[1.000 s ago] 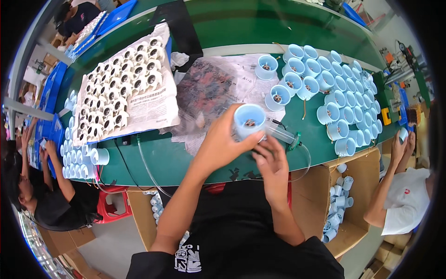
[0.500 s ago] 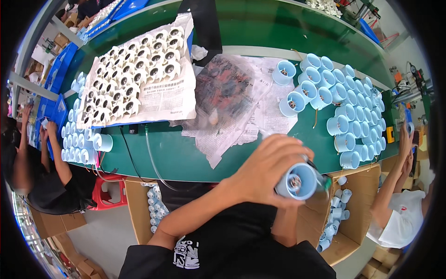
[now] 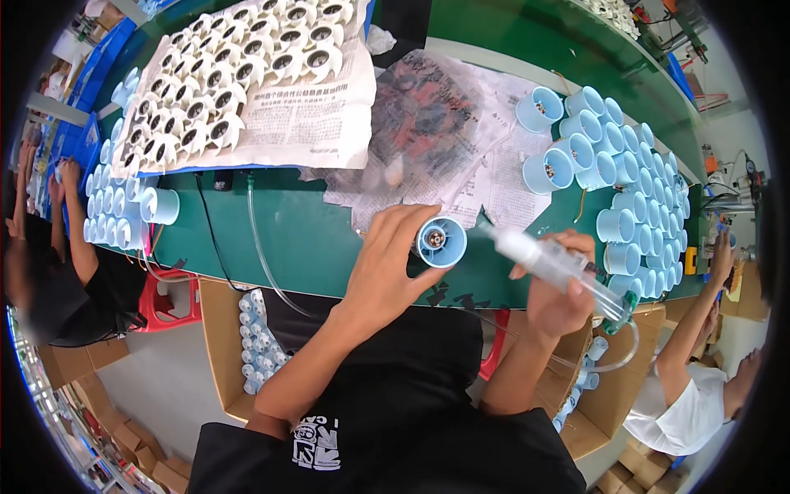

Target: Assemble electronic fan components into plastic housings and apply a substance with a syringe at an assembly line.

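Observation:
My left hand (image 3: 385, 257) is wrapped round a light blue plastic cup (image 3: 454, 250), its mouth turned up toward me. Inside the cup a small round metal part with a copper-coloured centre shows. To the right, my right hand (image 3: 561, 288) grips a clear dispensing syringe (image 3: 547, 262) with a white front and a green end cap. Its nozzle points up and left toward the cup, apart from it. A clear hose (image 3: 632, 350) runs from the green end.
A newspaper-lined tray (image 3: 341, 136) of white finned fan wheels stands at the back left. Rows of blue cups (image 3: 617, 225) fill the right, with more cups (image 3: 160, 206) at the left. Crumpled newspaper (image 3: 395, 177) lies mid-table. Cardboard boxes (image 3: 216, 346) stand below; co-workers sit either side.
The blue cup has moved left and farther from my body in my left hand. My right hand, mostly hidden behind it before, now shows with the syringe at the right. The view has shifted slightly.

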Motion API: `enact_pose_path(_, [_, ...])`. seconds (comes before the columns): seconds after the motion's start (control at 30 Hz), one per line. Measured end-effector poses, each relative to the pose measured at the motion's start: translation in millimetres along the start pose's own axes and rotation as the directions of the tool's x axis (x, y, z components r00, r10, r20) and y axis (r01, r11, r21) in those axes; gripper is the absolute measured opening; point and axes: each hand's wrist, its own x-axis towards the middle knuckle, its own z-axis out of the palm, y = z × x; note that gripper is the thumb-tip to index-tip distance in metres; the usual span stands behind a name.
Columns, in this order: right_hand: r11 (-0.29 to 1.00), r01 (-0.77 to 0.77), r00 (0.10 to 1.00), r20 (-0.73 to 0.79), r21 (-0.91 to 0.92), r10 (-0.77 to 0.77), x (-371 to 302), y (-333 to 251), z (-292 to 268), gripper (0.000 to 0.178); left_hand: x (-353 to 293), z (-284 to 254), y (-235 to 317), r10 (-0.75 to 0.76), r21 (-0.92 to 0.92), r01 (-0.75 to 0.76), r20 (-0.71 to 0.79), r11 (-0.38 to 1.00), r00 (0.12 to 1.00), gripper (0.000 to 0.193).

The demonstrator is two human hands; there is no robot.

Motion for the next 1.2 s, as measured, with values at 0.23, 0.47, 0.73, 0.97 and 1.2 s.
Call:
enact_pose_path(0.23, [0.944,-0.103,0.990,0.060,-0.312,0.128,-8.5,-11.7,22.5,0.065,0.3,0.8,-1.3,-0.023,0.009,0.023,-0.012,1.000,1.000,0.059])
enact_pose_path(0.47, [0.929,-0.107,0.989,0.056,-0.355,0.135,-9.6,-14.0,26.6,0.065,0.8,-1.4,-1.9,0.001,0.014,-0.001,0.003,1.000,1.000,0.062])
enact_pose_path(0.73, [0.912,-0.089,0.988,0.077,-0.401,0.131,-7.0,-17.8,27.7,0.062,0.9,-2.8,-3.1,0.022,0.029,-0.023,0.017,0.999,1.000,0.063])
enact_pose_path(0.97, [0.891,-0.081,0.988,0.080,-0.446,0.129,-6.0,-19.3,27.7,0.063,0.5,-1.4,-2.5,0.000,0.021,0.000,-0.002,1.000,1.000,0.062])
enact_pose_path(1.2, [0.883,-0.051,0.990,0.096,-0.466,0.108,-5.8,-17.9,25.7,0.062,0.1,-2.0,-2.5,0.004,0.009,-0.004,-0.008,1.000,1.000,0.062])
